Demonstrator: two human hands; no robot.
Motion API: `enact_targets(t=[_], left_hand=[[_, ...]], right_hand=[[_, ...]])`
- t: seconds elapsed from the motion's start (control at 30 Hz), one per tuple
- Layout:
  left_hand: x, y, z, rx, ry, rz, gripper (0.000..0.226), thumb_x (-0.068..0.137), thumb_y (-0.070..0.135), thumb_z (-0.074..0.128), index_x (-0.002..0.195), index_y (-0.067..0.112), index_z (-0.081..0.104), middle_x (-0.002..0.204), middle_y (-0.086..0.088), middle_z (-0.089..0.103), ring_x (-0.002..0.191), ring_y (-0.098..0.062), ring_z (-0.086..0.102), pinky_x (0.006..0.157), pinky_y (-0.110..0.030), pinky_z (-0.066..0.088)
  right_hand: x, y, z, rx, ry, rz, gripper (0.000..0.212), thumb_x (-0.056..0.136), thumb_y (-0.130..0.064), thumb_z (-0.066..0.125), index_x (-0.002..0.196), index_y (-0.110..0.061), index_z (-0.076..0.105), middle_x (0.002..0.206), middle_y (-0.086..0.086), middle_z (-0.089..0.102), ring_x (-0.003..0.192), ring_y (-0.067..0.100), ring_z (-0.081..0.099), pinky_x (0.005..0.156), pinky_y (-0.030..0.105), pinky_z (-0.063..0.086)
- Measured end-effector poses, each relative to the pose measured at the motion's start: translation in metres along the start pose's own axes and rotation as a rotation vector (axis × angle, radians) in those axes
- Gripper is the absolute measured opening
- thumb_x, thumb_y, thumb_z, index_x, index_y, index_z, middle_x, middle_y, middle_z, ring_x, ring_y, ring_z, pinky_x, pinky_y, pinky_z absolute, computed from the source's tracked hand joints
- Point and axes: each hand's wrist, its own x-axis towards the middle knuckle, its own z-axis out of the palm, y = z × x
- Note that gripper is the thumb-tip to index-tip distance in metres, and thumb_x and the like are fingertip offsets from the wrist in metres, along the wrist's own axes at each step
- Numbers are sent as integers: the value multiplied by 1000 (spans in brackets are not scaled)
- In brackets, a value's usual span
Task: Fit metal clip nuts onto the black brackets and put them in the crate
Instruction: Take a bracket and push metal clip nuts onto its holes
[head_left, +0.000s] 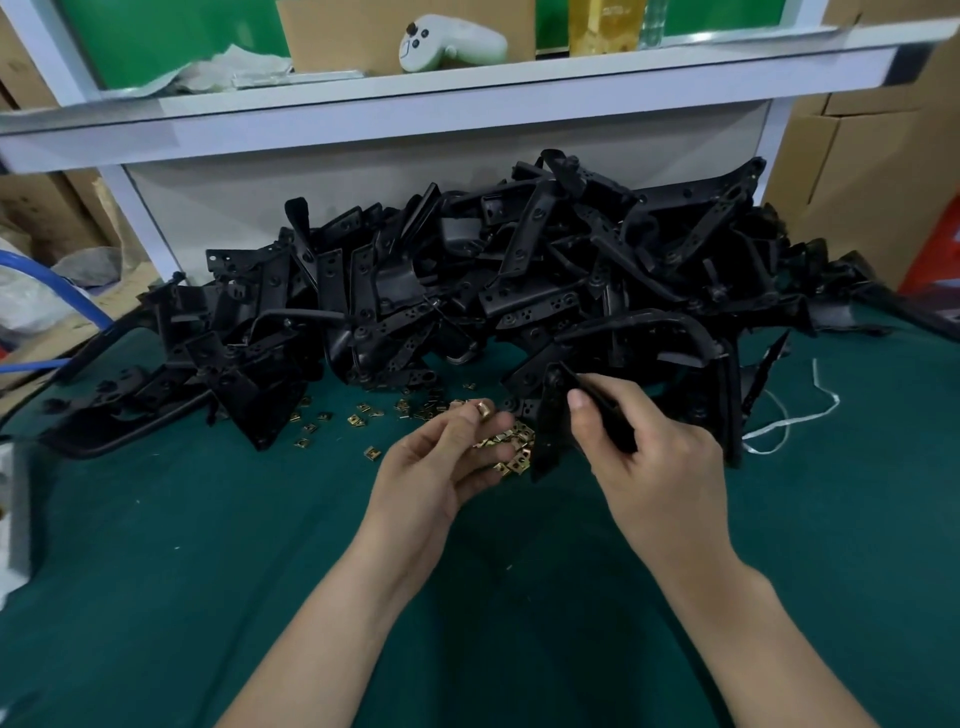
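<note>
pinching clip nut (484, 409) w/ l hand (441, 465), bracket (549, 434) in r hand (662, 470).

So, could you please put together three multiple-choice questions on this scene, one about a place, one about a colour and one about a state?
1. Where does the white controller lie?
A) on the floor
B) inside a cardboard box
C) on the shelf at the back

2. What colour is the table mat?
A) red
B) dark green
C) white

3. What is the right hand doing?
A) gripping a black bracket
B) lying flat on the mat
C) hanging with nothing in it

Answers:
1 C, it rests on the white shelf at the top of the view.
2 B, the cloth under both arms is dark green.
3 A, its thumb and fingers curl round the bracket.
</note>
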Motion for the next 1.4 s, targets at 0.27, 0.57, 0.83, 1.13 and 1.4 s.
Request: enact_targets(t=[0.27, 0.57, 0.83, 1.13, 1.4], left_hand=[[5, 4, -5, -289, 54, -118, 18, 91, 27, 69, 78, 21, 80, 105, -2, 75, 75, -7, 69, 63, -20, 57], [3, 5, -5, -266, 23, -91, 22, 93, 36, 67, 78, 24, 77, 79, 5, 63, 63, -7, 57, 59, -22, 53], [1, 4, -6, -208, -7, -45, 20, 89, 19, 68, 104, 28, 79, 98, 3, 71, 72, -8, 63, 62, -23, 54], [0, 7, -3, -100, 24, 14, 26, 85, 22, 68, 107, 29, 79, 108, 5, 75, 79, -6, 66, 66, -21, 55], [-3, 9, 2, -153, -12, -45, 14, 91, 18, 66, 94, 26, 78, 109, -2, 74, 81, -11, 69, 69, -25, 58]], right_hand=[[1, -3, -1, 30, -40, 48, 35, 98, -42, 54, 107, -17, 75, 51, -31, 26, 41, -14, 24, 46, 12, 24], [-1, -1, -2, 49, 5, -1, 32, 99, -39, 56, 105, -14, 75, 55, -28, 30, 44, -18, 23, 45, 11, 25], [-2, 3, -4, -33, 12, 59, 36, 99, -41, 56, 115, -14, 72, 54, -11, 62, 39, 3, 47, 38, 28, 44], [0, -1, -12, 255, -251, 341, 19, 96, -53, 55, 102, -41, 68, 49, 1, 56, 40, 22, 51, 43, 39, 44], [-5, -1, -6, 202, -241, 305, 22, 95, -53, 54, 101, -38, 68, 48, -4, 55, 36, 13, 47, 41, 27, 39]])
